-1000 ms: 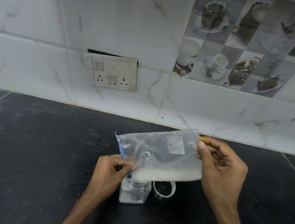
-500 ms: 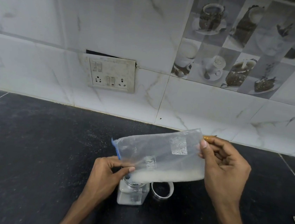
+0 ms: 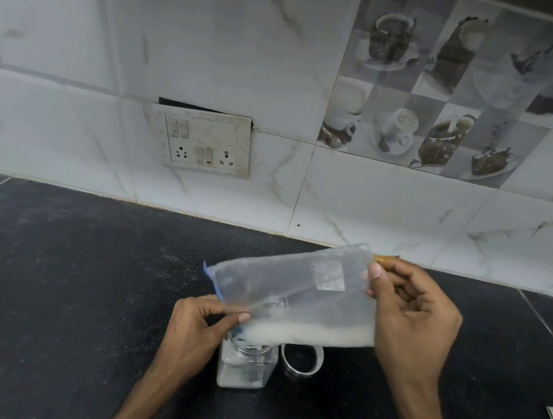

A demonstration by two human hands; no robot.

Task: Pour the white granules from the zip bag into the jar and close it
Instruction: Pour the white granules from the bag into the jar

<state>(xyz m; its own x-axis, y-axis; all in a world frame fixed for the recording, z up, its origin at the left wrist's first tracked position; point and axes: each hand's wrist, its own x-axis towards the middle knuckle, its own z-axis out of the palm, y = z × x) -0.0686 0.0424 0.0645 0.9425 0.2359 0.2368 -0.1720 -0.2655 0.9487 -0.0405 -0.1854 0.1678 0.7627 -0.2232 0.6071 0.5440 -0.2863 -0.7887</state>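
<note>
The zip bag [image 3: 292, 300] lies long-axis sideways, mouth corner dipped into the open jar [image 3: 246, 364] near the table's [image 3: 52, 287] front edge. Left hand [image 3: 195, 334] fingers pinch that corner; right hand [image 3: 410, 324] fingers clamp the raised bottom end (granules [image 3: 305, 336] pooled low). Lid ring [image 3: 301, 359] just beside.

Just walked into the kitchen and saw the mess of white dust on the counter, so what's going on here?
A person is tipping a clear zip bag of white granules into a small clear jar on the black counter. The left hand pinches the bag's open, blue-edged corner over the jar's mouth; the right hand lifts the far end. The jar is already partly filled, much remains in the bag, and the lid lies beside the jar, not yet on.
</note>
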